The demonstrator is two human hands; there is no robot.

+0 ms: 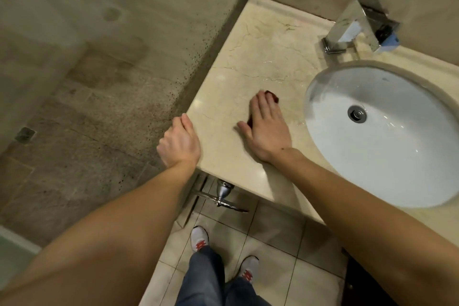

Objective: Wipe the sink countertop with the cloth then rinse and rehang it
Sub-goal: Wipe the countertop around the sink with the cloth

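A cream marble countertop runs from the back wall to the front edge, left of a white oval sink. My right hand lies flat on the counter, pressing down a small dark red cloth; only its corners show at my fingertips and by my thumb. My left hand curls over the counter's left edge, gripping it. Thin streaks of water shine on the marble beyond the cloth.
A square chrome faucet stands behind the sink, a blue object beside it. A glass shower panel borders the counter's left side. A chrome valve sits under the counter. My shoes stand on beige floor tiles.
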